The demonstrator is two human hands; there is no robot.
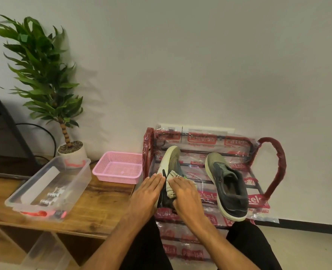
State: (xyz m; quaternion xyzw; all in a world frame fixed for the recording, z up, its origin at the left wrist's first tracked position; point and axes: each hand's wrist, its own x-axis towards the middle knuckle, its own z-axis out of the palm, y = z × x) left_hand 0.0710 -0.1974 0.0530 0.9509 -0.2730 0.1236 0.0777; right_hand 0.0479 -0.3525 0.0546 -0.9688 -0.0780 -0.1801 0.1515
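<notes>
Grey shoe (170, 158) lies on the top shelf of the plastic-wrapped red shoe rack (274, 168), toe toward the wall. Pale cloth (172, 182) on its upper. Right hand (186, 193): fingers straight, pressing the cloth. Left hand (147, 191): fingers straight and together, flat against the shoe's side. Second shoe (227, 184) to the right on the same shelf. Pink basket (118, 168) and clear box (50, 186) on the desk (102, 207) at left.

The right hand (186, 193) pressed a cloth (171, 184) onto a grey shoe (171, 159) (on the wrapped rack (278, 162)), left hand (147, 191) flat beside it.
</notes>
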